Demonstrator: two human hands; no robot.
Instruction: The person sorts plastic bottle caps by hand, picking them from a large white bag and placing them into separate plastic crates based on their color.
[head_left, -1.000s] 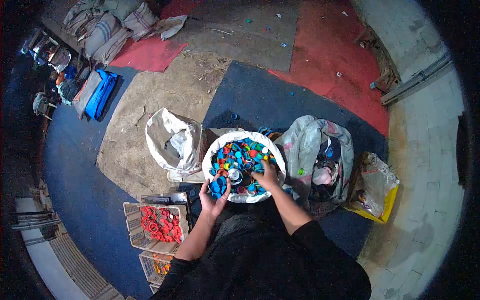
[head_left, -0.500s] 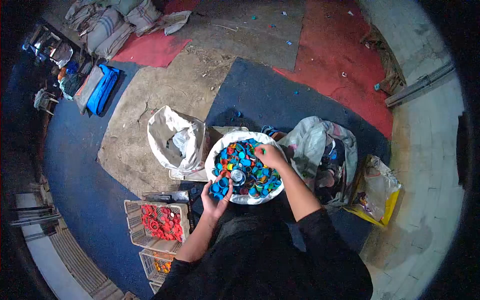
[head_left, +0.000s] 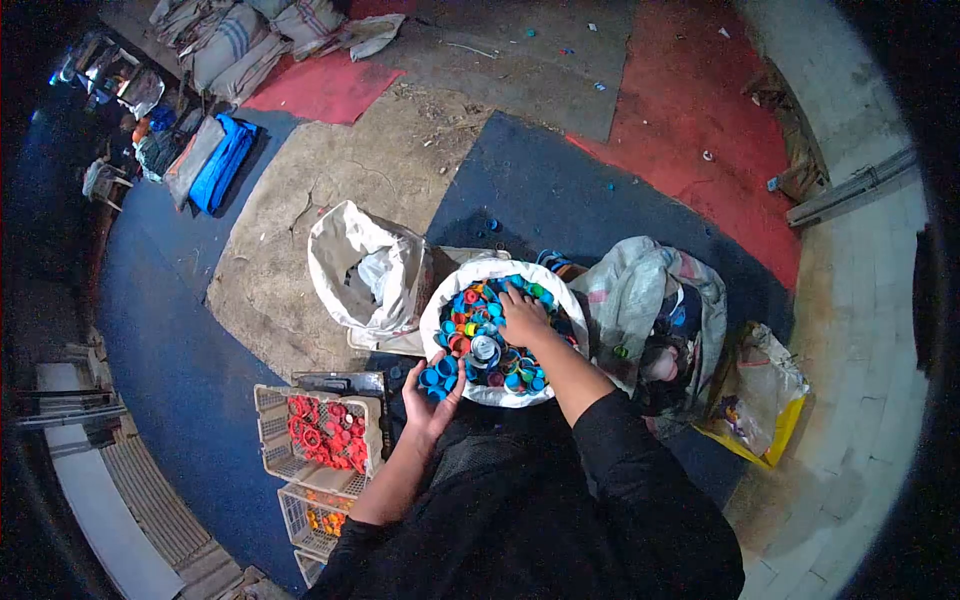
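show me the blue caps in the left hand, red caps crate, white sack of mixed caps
Held blue caps (head_left: pixel 438 378), head view, middle of the cluster
Red caps crate (head_left: pixel 271 428), head view, left wall
White sack of mixed caps (head_left: pixel 430 326), head view, left rim

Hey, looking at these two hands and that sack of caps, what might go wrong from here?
The left hand cups a loose pile of blue caps beside the sack's rim, so some might tumble to the floor.

The right hand reaches into mixed caps, so another colour could get in among the blue ones.

Digging there might also push caps over the rim.
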